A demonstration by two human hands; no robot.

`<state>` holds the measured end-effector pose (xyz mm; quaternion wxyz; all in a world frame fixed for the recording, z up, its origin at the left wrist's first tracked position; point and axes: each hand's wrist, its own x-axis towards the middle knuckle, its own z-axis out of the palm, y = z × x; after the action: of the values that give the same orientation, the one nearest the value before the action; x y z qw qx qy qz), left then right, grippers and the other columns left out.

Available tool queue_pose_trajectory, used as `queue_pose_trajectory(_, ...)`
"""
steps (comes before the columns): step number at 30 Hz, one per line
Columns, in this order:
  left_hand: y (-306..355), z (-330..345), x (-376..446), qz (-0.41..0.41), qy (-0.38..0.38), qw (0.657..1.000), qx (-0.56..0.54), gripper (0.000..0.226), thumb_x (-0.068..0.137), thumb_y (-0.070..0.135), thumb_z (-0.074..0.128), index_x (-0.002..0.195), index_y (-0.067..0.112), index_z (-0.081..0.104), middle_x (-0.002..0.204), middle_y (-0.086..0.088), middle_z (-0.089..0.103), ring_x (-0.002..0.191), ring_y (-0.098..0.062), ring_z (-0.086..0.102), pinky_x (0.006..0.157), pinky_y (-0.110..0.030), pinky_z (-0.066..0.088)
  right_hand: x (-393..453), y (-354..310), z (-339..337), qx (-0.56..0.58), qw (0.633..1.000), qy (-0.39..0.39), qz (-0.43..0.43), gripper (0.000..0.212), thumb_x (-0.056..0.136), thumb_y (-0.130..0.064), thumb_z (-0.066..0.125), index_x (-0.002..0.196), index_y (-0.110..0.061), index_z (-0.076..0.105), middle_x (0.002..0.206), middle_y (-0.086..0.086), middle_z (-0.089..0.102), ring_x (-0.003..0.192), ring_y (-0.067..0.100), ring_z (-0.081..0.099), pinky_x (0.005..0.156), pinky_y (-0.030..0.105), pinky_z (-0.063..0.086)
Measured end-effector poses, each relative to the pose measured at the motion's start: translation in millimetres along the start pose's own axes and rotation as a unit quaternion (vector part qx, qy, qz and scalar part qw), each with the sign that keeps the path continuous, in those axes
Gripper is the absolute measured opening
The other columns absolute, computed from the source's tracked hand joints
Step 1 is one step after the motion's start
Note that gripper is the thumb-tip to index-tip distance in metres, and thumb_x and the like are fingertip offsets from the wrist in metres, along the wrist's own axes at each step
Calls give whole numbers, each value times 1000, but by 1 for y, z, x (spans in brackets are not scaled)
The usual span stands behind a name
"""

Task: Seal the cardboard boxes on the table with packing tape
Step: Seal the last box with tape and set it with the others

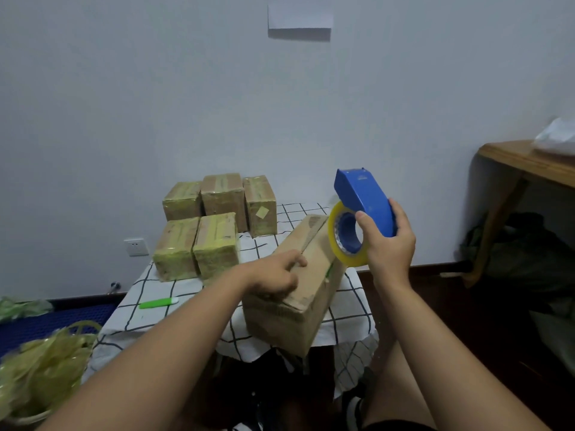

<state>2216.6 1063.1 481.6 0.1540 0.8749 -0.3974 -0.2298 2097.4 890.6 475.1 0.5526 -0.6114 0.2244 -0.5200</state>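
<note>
On table w/ checked cloth (351,293): L hand (273,279) presses down unsealed box (298,284), R hand (389,241) grasps tape dispenser (364,197) in the air just right of box.
Five taped boxes (214,225) sit at back-left, green cutter (158,303) near L edge. Risk: box hangs over front edge & looks tilted; pulling tape could tip it off if L hand's curled fingers slip.

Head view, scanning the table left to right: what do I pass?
Green pen → taped boxes → left hand on the open cardboard box → tape dispenser gripped by the right hand.
</note>
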Motion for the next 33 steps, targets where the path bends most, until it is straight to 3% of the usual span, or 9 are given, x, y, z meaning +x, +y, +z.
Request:
queue_pose_trajectory(3,32,30,0,-38,79,991,100,87,70,83,53,134,26,35,140,1,41,129,-27,37,106,-56,31,1,0,2,6,1000,1,0,71,78,-43,80,140,-23,53,133,-10,57,120,10,57,102,39,52)
queue_pose_trajectory(6,32,45,5,-6,112,975,191,93,75,70,59,145,24,20,153,-2,28,141,-35,23,110,-61,20,2,1,1,5,1000,-27,-6,77,72,-50,79,140,-23,54,134,-9,58,121,12,57,101,41,52)
queue_pose_trajectory(9,1,19,4,22,88,978,187,90,81,57,58,152,25,14,159,0,24,143,-26,24,114,-56,20,8,-1,-3,-4,997,-75,-17,69,78,-40,81,139,-23,55,133,-8,59,119,11,58,100,38,53)
queue_pose_trajectory(13,-33,-17,-2,27,18,977,212,77,89,50,56,154,37,17,164,10,5,148,-20,15,117,-55,17,15,-6,6,-15,991,-127,-33,63,83,-30,80,140,-22,53,132,-7,57,116,9,58,88,19,54)
queue_pose_trajectory(16,-55,-34,-2,-6,-1,984,178,70,94,43,54,152,48,15,164,10,-6,148,-23,17,119,-44,20,15,-8,18,-11,988,-152,-36,61,84,-27,79,139,-20,54,128,-6,57,113,8,58,77,11,52)
queue_pose_trajectory(24,-90,-18,10,53,107,977,175,72,85,40,34,155,31,19,162,4,19,148,-18,21,119,-39,19,31,-12,55,-9,973,-229,-36,54,84,-26,79,133,-27,56,122,-10,60,105,2,60,76,11,51)
queue_pose_trajectory(29,-96,-7,3,61,103,975,186,75,83,53,32,154,44,8,163,15,2,151,-14,2,119,-55,4,50,-18,96,-11,949,-316,-14,56,73,-37,76,127,-31,62,120,-7,65,101,6,66,78,17,53)
queue_pose_trajectory(31,-97,-8,4,32,70,974,212,85,83,66,46,151,52,-4,161,21,-11,150,-21,-11,114,-65,-4,53,-14,112,-15,942,-334,-10,59,72,-37,75,128,-30,62,122,-6,65,102,8,66,78,17,53)
queue_pose_trajectory(33,-99,-16,4,16,52,973,224,100,77,70,61,145,59,-11,160,18,-22,149,-26,-13,112,-70,2,52,-7,123,-22,940,-339,-8,59,71,-38,76,128,-30,62,122,-8,64,103,6,65,79,17,53)
